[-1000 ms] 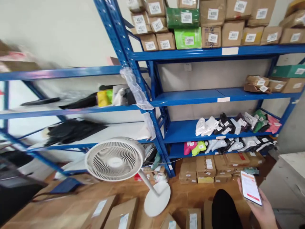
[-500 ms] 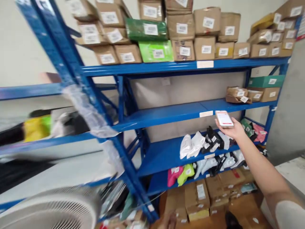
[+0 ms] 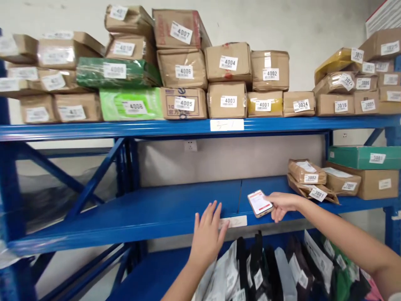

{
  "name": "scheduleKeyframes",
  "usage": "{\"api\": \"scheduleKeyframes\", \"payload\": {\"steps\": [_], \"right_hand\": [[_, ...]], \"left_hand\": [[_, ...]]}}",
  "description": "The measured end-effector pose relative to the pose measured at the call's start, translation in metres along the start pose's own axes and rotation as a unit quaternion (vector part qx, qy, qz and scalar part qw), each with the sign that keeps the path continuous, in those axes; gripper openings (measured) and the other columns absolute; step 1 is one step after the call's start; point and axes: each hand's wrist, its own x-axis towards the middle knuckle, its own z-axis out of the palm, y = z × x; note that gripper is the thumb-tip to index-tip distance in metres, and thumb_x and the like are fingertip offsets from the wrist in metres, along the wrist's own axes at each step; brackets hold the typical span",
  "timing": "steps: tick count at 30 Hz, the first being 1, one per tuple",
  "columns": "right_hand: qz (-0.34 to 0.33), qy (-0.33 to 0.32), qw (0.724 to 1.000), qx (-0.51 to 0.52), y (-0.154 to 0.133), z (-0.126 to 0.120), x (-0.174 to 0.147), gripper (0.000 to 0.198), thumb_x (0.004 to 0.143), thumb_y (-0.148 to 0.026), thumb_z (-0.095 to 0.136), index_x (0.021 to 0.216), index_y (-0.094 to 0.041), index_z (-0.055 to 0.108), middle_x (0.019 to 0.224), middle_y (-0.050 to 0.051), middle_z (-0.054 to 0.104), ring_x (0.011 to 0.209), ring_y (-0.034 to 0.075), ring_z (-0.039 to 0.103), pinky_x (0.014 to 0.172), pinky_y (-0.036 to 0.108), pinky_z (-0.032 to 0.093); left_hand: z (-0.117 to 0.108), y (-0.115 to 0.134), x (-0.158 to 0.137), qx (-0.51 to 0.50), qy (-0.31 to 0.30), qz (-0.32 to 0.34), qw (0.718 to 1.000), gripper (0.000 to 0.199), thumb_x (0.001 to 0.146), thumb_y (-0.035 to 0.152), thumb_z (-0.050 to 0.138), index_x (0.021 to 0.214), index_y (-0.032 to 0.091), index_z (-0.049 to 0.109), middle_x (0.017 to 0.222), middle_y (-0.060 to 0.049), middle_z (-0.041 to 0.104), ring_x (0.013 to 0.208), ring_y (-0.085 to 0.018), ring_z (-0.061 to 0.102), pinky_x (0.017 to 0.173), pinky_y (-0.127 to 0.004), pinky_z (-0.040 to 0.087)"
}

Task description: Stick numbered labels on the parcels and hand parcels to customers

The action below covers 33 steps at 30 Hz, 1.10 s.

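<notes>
A smartphone (image 3: 259, 203) with a lit white screen and a red bar is gripped in my right hand (image 3: 280, 205), just above the blue middle shelf (image 3: 175, 200). My left hand (image 3: 206, 236) is raised in front of that shelf's edge, fingers spread, holding nothing. Close to its fingertips is a handwritten paper label (image 3: 233, 222), partly covered by the hand. To the right of the phone lie small brown parcels, one marked 3002 (image 3: 307, 171) and another 3001 (image 3: 317, 193).
Along the upper shelf (image 3: 156, 130) stand stacked, numbered cartons, among them a bright green box (image 3: 131, 104). A teal box (image 3: 365, 157) rests on a brown carton at the right. Bagged parcels (image 3: 260, 271) stand in a row on the shelf below. A blue upright (image 3: 14, 188) bounds the left.
The view has moved nearer to the rack and turned up. My left hand has risen into clear view, fingers spread. The phone stays in my right hand, now closer to the middle shelf.
</notes>
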Motion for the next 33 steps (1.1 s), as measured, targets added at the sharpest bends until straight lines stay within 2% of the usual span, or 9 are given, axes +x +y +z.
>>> {"api": "scheduleKeyframes", "payload": {"steps": [3, 5, 9, 11, 13, 19, 23, 28, 33], "right_hand": [[-0.037, 0.050, 0.985, -0.158, -0.023, -0.037, -0.023, 0.032, 0.069, -0.056, 0.068, 0.078, -0.027, 0.060, 0.052, 0.001, 0.063, 0.047, 0.024, 0.063, 0.054, 0.041, 0.053], [-0.138, 0.160, 0.963, -0.170, -0.054, -0.062, -0.036, 0.036, 0.073, -0.056, 0.066, 0.091, -0.025, 0.062, 0.063, 0.001, 0.066, 0.058, 0.021, 0.065, 0.068, 0.039, 0.054], [-0.373, 0.474, 0.773, -0.196, -0.138, -0.105, -0.037, 0.052, 0.079, -0.051, 0.063, 0.120, -0.021, 0.052, 0.097, 0.008, 0.067, 0.090, 0.025, 0.065, 0.089, 0.045, 0.052], [-0.403, 0.571, 0.675, -0.237, -0.182, -0.125, -0.021, 0.062, 0.080, -0.047, 0.065, 0.132, -0.021, 0.044, 0.121, 0.016, 0.058, 0.113, 0.032, 0.057, 0.099, 0.054, 0.047], [-0.395, 0.624, 0.620, -0.267, -0.223, -0.146, 0.003, 0.072, 0.082, -0.047, 0.064, 0.141, -0.018, 0.034, 0.135, 0.022, 0.045, 0.128, 0.041, 0.044, 0.103, 0.064, 0.038], [-0.364, 0.656, 0.617, -0.240, -0.308, -0.199, 0.079, 0.092, 0.076, -0.059, 0.067, 0.146, -0.016, 0.026, 0.146, 0.027, 0.027, 0.139, 0.052, 0.023, 0.103, 0.079, 0.018], [-0.364, 0.642, 0.655, -0.164, -0.337, -0.212, 0.093, 0.089, 0.075, -0.058, 0.070, 0.142, -0.013, 0.033, 0.144, 0.029, 0.025, 0.141, 0.051, 0.019, 0.098, 0.081, 0.019], [-0.271, 0.643, 0.707, -0.121, -0.342, -0.207, 0.087, 0.091, 0.063, -0.046, 0.084, 0.135, -0.010, 0.041, 0.144, 0.031, 0.021, 0.141, 0.054, 0.014, 0.099, 0.080, 0.015], [-0.459, 0.607, 0.628, -0.159, -0.323, -0.201, 0.098, 0.087, 0.074, -0.059, 0.071, 0.141, -0.018, 0.033, 0.138, 0.025, 0.027, 0.137, 0.045, 0.029, 0.095, 0.078, 0.028]], "left_hand": [[0.019, -0.015, -0.002, 0.047, -0.023, -0.003, 0.999, 0.057, 0.098, 0.042, 0.032, 0.146, 0.012, 0.044, 0.147, -0.018, 0.050, 0.137, -0.035, 0.044, 0.108, -0.066, 0.034], [0.025, -0.020, -0.007, 0.060, -0.023, 0.008, 0.998, 0.060, 0.098, 0.044, 0.031, 0.147, 0.012, 0.042, 0.145, -0.018, 0.052, 0.136, -0.035, 0.045, 0.108, -0.066, 0.032], [0.027, -0.020, -0.010, 0.075, 0.012, 0.015, 0.997, 0.056, 0.096, 0.044, 0.033, 0.137, 0.013, 0.054, 0.131, -0.018, 0.063, 0.120, -0.033, 0.057, 0.111, -0.063, 0.027], [0.028, -0.018, -0.008, 0.084, 0.040, 0.026, 0.995, 0.051, 0.095, 0.044, 0.035, 0.128, 0.014, 0.060, 0.123, -0.017, 0.066, 0.113, -0.032, 0.059, 0.112, -0.062, 0.022], [0.028, -0.017, -0.007, 0.096, 0.060, 0.043, 0.993, 0.046, 0.095, 0.042, 0.038, 0.123, 0.016, 0.062, 0.120, -0.015, 0.068, 0.111, -0.031, 0.059, 0.114, -0.059, 0.017], [0.023, -0.024, -0.010, 0.134, 0.084, 0.071, 0.985, 0.039, 0.093, 0.038, 0.044, 0.123, 0.019, 0.060, 0.117, -0.011, 0.069, 0.108, -0.026, 0.061, 0.119, -0.048, 0.004], [0.026, -0.028, -0.010, 0.144, 0.089, 0.095, 0.981, 0.038, 0.091, 0.038, 0.046, 0.122, 0.021, 0.062, 0.115, -0.010, 0.071, 0.106, -0.025, 0.062, 0.120, -0.047, 0.004], [0.036, -0.022, -0.007, 0.140, 0.145, 0.050, 0.978, 0.036, 0.091, 0.038, 0.043, 0.111, 0.019, 0.066, 0.108, -0.014, 0.071, 0.101, -0.029, 0.062, 0.117, -0.053, 0.016], [0.032, -0.025, -0.005, 0.133, 0.154, 0.097, 0.974, 0.034, 0.090, 0.036, 0.047, 0.111, 0.019, 0.066, 0.105, -0.012, 0.072, 0.097, -0.028, 0.063, 0.117, -0.050, 0.015]]}}
